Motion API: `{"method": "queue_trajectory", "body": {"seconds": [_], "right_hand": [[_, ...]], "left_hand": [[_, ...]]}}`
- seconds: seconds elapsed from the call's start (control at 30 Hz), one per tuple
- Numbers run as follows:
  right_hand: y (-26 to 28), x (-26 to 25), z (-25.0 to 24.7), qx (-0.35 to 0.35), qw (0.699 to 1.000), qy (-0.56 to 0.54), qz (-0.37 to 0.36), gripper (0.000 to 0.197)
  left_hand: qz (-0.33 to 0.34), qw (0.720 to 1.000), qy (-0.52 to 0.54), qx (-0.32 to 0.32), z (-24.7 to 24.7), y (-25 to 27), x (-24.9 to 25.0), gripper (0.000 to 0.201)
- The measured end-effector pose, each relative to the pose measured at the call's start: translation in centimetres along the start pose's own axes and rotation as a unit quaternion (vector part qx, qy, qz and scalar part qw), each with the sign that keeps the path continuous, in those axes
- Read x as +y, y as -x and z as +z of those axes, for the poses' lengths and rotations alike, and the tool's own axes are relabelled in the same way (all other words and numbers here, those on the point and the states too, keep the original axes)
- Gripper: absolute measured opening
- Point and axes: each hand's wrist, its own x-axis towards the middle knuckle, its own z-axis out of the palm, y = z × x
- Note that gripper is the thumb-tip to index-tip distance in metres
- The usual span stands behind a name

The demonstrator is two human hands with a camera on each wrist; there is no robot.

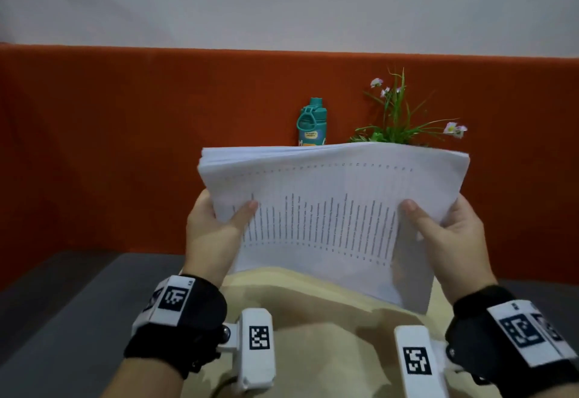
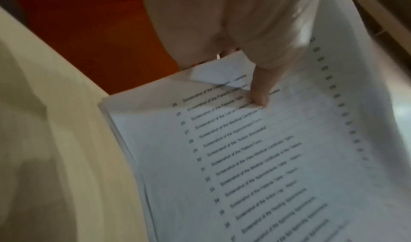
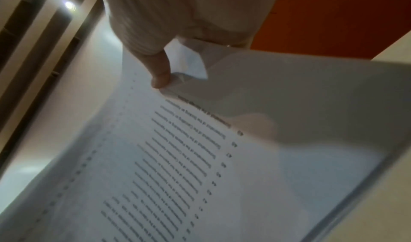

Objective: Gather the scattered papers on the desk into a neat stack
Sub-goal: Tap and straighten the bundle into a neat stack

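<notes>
Both hands (image 1: 216,234) gripping paper stack (image 1: 332,209), bottle (image 1: 311,123) base hidden

Head view looks down from above; both wrist views sit close, sharing the printed stack (image 1: 332,209).

We hold both hands raised: our left hand (image 1: 216,228) at nine o'clock, our right hand (image 1: 445,234) at three, thumbs on top pointing inward, fingers curled beneath.
</notes>
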Motion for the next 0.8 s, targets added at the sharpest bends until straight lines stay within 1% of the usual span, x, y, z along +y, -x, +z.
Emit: {"method": "queue_trajectory", "body": {"seconds": [0.07,0.17,0.23,0.3,0.43,0.5,0.6,0.67,0.73,0.8], "right_hand": [[0.5,0.8,0.2,0.007,1.0,0.011,0.011,0.021],[1.4,1.9,0.5,0.006,0.999,0.016,0.046,0.02],[1.5,2.0,0.4,0.01,0.998,0.021,0.061,0.021],[1.0,1.7,0.1,0.02,0.998,0.025,0.059,0.025],[0.5,0.6,0.8,0.017,0.997,0.03,0.069,0.013],[0.2,-0.2,1.3,0.019,0.997,0.034,0.06,0.016],[-0.4,-0.7,1.1,0.045,0.998,0.028,0.041,0.018],[0.0,-0.1,0.9,0.043,0.997,0.035,0.06,0.019],[0.9,0.6,1.0,0.024,0.993,0.048,0.102,0.021],[1.1,1.0,1.2,0.02,0.992,0.047,0.119,0.025]], "left_hand": [[-0.006,1.0,-0.007,0.006,0.0,0.4,-1.0,0.022],[-0.03,0.999,-0.014,-0.006,0.2,0.9,-2.2,0.02],[-0.027,0.999,-0.023,-0.009,0.2,0.9,-2.3,0.019],[-0.013,1.0,-0.024,0.0,0.4,0.5,-2.0,0.02],[-0.014,1.0,-0.023,0.004,1.1,0.0,-1.4,0.024],[-0.01,1.0,-0.02,-0.002,1.5,-0.2,-0.7,0.024],[0.016,1.0,-0.006,0.014,1.4,-0.8,0.0,0.023],[-0.01,1.0,-0.013,0.007,1.1,-0.6,-0.5,0.024],[-0.061,0.998,-0.023,-0.015,0.8,0.1,-1.2,0.024],[-0.072,0.997,-0.035,-0.023,0.7,0.3,-1.5,0.023]]}}
